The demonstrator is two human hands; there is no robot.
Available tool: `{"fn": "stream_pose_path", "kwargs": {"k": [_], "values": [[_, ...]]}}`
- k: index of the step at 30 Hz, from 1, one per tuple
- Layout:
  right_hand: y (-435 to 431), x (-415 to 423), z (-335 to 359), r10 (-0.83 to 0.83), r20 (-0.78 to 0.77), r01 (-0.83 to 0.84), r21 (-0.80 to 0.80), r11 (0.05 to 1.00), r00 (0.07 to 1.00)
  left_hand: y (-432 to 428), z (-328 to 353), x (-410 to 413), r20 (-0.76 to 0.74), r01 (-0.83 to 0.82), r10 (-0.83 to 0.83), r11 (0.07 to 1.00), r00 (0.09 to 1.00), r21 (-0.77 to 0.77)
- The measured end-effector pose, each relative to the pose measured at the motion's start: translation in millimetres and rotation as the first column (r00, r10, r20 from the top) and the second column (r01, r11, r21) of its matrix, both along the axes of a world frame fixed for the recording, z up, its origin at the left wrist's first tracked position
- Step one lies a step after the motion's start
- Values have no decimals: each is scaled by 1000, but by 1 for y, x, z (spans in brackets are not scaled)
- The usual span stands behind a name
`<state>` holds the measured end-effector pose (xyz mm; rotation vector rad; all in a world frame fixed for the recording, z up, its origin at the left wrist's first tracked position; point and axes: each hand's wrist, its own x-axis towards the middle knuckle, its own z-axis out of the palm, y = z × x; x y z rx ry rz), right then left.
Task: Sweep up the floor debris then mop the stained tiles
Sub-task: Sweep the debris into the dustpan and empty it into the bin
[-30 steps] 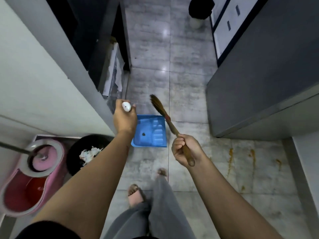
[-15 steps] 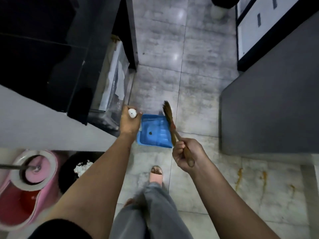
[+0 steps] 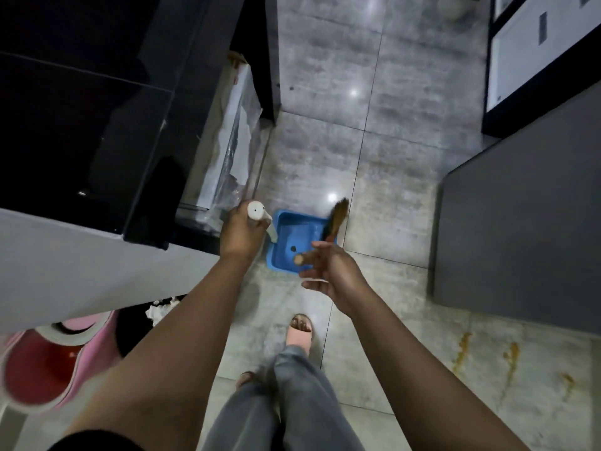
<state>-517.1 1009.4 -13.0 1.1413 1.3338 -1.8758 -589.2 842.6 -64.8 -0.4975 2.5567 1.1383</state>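
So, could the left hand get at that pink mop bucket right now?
Probably not straight away. The left hand grips the white dustpan handle, so it is busy, and the pink mop bucket sits low on the floor, partly hidden by the white panel.

The mop bucket [image 3: 94,340] is blurred and cut off at the left edge; the speck [image 3: 293,247] in the dustpan [image 3: 294,227] is too small to name.

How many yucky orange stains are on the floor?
3 stains, all on the lower-right tiles: the left stain, the middle stain and the smaller right stain. More may hide behind the right arm.
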Motion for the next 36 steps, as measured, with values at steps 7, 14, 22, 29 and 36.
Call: {"fn": "stream_pose_path", "kwargs": {"k": [7,14,22,29,36], "values": [[15,-3,-28,725,-74,-351,839,417,684,-3,2,-2,1,-11,10,1000,1000,6],[28,-23,-18,688,-195,-8,960,279,699,-4,4,4,-12,-75,75,996,997,51],[15,-37,-14,669,-222,117,973,198,710,-14,12,12,-29,-216,219,973,975,80],[-20,-54,-44,730,1,-282,923,263,684,-27,8,12,-2,-184,184,982,983,46],[-56,-68,-44,861,-57,-137,980,145,506,-30,10,4,-63,-248,257,961,964,124]]}}
